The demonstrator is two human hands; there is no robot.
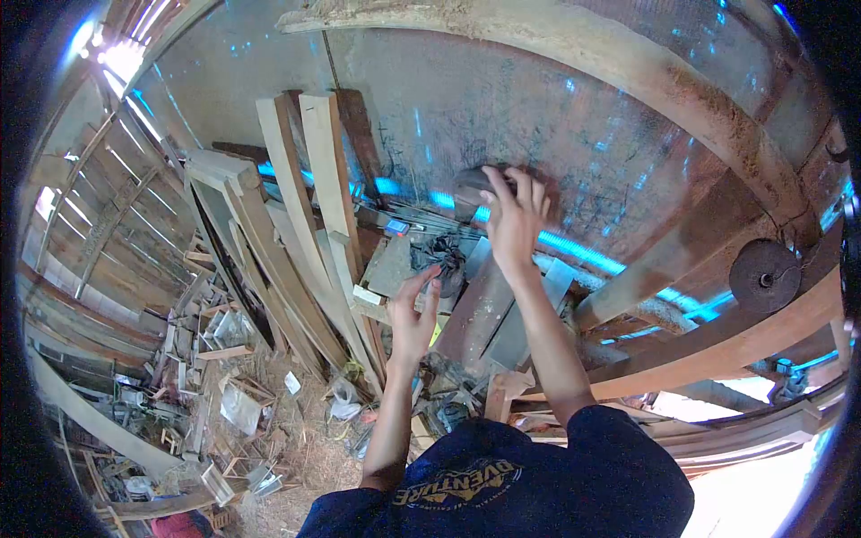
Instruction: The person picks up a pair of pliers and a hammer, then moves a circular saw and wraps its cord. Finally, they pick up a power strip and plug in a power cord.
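My right hand (516, 224) is raised at the wall, its fingers curled over a dark round object (468, 190), which the hand partly hides. Lower and to the left, my left hand (413, 325) is held open with thumb and fingers apart and nothing between them. Just beyond its fingertips sits a crumpled black plastic bag (438, 255). A small blue item (396, 228) lies left of the bag, near thin rods. Below my right hand, flat boards (480, 309) lean side by side.
Long planks (332, 179) lean on the stained wall (430, 99) to the left. A curved beam (574, 31) crosses above. At the right, a dark roll (765, 276) sits by a long timber (682, 354). Wood scraps (242, 408) and shavings litter the floor.
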